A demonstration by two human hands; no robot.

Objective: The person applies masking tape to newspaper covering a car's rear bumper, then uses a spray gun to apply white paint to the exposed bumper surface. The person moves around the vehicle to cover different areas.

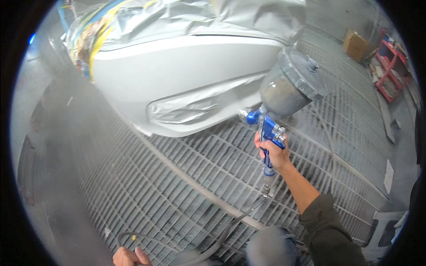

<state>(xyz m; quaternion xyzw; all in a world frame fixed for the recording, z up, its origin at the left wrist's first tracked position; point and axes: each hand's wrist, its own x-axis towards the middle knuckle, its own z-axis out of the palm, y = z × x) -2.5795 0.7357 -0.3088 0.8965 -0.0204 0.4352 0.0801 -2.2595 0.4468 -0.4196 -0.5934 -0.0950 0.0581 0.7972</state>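
Observation:
My right hand (278,154) is wrapped round the handle of a blue spray gun (267,128). The gun is held upright, its silver nozzle pointing left toward a pale grey car bumper (177,64), apart from it. On top of the gun sits a lidded, paint-smeared cup (284,92), tilted to the right. A grey air hose (225,234) runs from the bottom of the handle down to the left. At the lower edge, my left hand (128,257) is closed on a loop of that hose; the frame cuts off part of this hand.
Silvery masking sheet (253,17) covers the car above the bumper, and more covers a recess (191,106) low on it. Metal floor grating (159,190) spreads underneath. At right stand a red shelf rack (390,68), a cardboard box (355,45) and a grey step stool (380,232).

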